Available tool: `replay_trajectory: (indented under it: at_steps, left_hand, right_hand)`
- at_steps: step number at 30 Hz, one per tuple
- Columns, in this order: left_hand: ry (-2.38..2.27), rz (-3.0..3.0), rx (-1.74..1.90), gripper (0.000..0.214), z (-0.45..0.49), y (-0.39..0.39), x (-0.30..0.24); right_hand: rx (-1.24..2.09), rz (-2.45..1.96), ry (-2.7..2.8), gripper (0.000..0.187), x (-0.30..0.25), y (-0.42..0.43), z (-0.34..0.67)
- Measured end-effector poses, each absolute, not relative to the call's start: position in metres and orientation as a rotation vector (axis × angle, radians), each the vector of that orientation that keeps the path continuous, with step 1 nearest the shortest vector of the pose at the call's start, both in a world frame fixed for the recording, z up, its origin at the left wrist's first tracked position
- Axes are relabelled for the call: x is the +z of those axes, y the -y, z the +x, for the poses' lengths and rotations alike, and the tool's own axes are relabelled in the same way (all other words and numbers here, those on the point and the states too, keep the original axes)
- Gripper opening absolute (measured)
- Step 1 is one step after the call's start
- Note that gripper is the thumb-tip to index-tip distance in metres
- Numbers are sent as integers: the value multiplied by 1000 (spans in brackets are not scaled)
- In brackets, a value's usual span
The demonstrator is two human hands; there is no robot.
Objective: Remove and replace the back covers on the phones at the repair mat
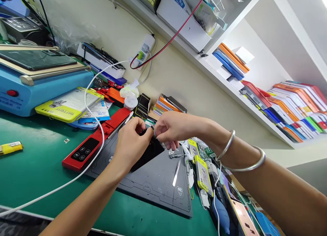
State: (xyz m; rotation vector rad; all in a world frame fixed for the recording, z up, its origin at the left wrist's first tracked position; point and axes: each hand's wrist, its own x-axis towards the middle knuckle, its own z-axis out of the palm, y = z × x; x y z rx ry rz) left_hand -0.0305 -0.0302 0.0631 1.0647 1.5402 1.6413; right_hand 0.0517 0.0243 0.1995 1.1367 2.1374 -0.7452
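Showing dark against the grey mat (160,185), the black panel (148,154) looks light, stiff, slick and probably fragile; its edges seem the safest hold. At its far end, left hand (133,140) and right hand (170,127) curl their fingers; whether they pinch it, I cannot tell.

We see a green counter (30,174) with 1 grey mat (158,185) lying flat. Along the mat's left edge, we find 1 red device (70,162); farther left, a blue machine (51,92) stands and, nearer us, a yellow object (11,148) lies. Right of the mat rests a blue bulb (221,212).
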Motion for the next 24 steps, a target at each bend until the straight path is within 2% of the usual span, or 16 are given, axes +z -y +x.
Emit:
replay_trajectory:
  at_steps: [24]
  left_hand:
    - [-1345,1026,1530,25,-47,30,56]
  right_hand:
    - [-720,1045,-2216,17,201,-19,42]
